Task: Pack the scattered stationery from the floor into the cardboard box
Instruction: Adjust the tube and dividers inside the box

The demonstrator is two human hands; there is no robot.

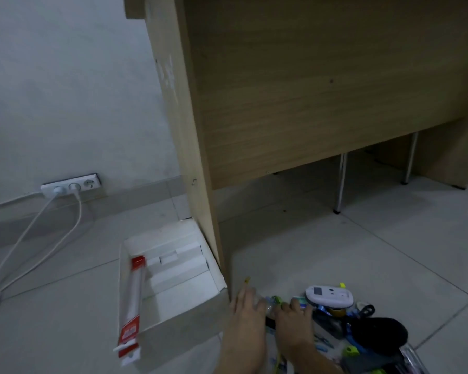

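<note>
Both forearms fill the bottom edge, reaching into the stationery pile (343, 327) on the floor (335, 252). Big stuff first: desk panel (308, 103) stands upright behind everything, its side leg right against the cardboard box (173, 279). Box sits open on the tile, left of the pile, near but not touching it. Only one item visibly packed: long red-and-clear pack (133, 300), lying along the box's left wall, its near end sticking out over the rim. Rest of the box floor looks bare apart from white inserts.

Pile: black pouch (376, 333), white mouse-like gadget (328, 295) upside down, tape roll (335, 311), pens, clips, mostly blurred.

Left hand (246, 306) fingers spread flat, pressed down at the pile's left edge; holding nothing, as far as visible. Right hand (292, 319) fingers curled down over small items; cannot tell if it has hold of anything.

Progress estimate: barely started. One item in, nearly whole pile left.
</note>
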